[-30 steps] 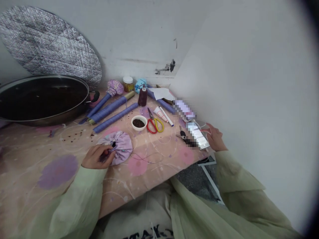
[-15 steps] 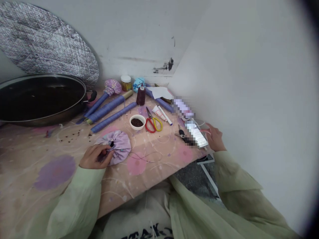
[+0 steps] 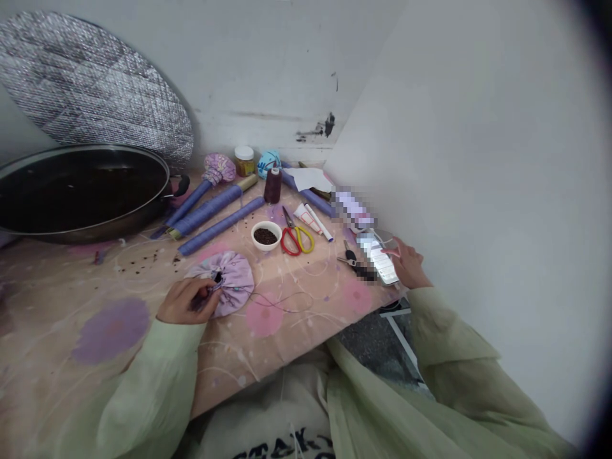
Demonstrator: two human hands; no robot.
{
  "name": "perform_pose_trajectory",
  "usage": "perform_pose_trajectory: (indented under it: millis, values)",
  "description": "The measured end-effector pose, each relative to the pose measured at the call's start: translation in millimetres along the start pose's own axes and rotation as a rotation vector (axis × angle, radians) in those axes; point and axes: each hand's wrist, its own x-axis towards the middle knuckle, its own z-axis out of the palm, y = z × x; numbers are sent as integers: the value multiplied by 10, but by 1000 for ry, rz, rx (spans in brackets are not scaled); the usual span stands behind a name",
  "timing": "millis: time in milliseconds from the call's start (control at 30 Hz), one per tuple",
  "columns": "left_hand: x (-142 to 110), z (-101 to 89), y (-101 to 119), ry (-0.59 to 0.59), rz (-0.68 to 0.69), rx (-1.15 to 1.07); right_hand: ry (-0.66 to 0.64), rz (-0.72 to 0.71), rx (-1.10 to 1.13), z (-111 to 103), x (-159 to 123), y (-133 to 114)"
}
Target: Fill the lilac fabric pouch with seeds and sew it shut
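My left hand [image 3: 189, 301] pinches the gathered edge of a round, pale purple fabric pouch [image 3: 236, 280] lying on the table. The pouch is puckered around a small dark opening. From it a thin thread [image 3: 282, 310] runs in a loop over the cloth to the right. Over the right side of a lit smartphone [image 3: 381, 260], my right hand [image 3: 408, 262] holds its index finger out to the screen; whether the tip touches I cannot tell. Its other fingers are partly hidden, and nothing shows in its grasp. Keys [image 3: 351, 258] lie just left of the phone.
Behind the pouch are a white bowl of dark grains [image 3: 266, 237], scissors [image 3: 297, 241], a marker [image 3: 319, 222], a thread cone [image 3: 273, 186] and several purple-wrapped sticks [image 3: 222, 224]. A large black pan [image 3: 86, 191] stands at left. The table's near edge runs diagonally.
My right hand has moved from the phone's right edge to over its screen, index finger stretched out. My left hand keeps its pinch on the pouch. The view has shifted slightly.
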Motion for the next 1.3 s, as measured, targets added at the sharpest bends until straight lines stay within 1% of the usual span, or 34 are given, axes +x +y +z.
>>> perform_pose_trajectory:
  millis: [133, 200, 333, 500, 600, 700, 900, 1100, 1233, 1300]
  values:
    - [-24, 11, -32, -2, 10, 1, 49, 26, -15, -2, 7, 3]
    - [-34, 20, -49, -5, 20, -4, 58, 75, -25, 7, -3, -26]
    - [-39, 31, -51, 11, 20, -13, -20, 170, -23, 58, -31, -140]
    - [-16, 24, -24, 14, 7, -21, -58, 231, -67, 89, -3, -278]
    - [-10, 25, -33, 20, 37, -24, -110, 249, -115, 72, 39, -333]
    - [-15, 36, -55, 29, 62, -7, -120, 264, -140, 65, 74, -362]
    - [-26, 41, -31, 29, 39, -5, -97, 255, -106, 129, 120, -311]
    - [-44, 21, 27, 5, -24, 49, -105, 268, -75, 151, 160, -237]
    - [-43, 38, -13, 12, 34, 53, -147, 240, -28, 119, 182, -191]
    - [-44, 54, -41, 10, 47, 49, -148, 247, -12, 128, 195, -149]
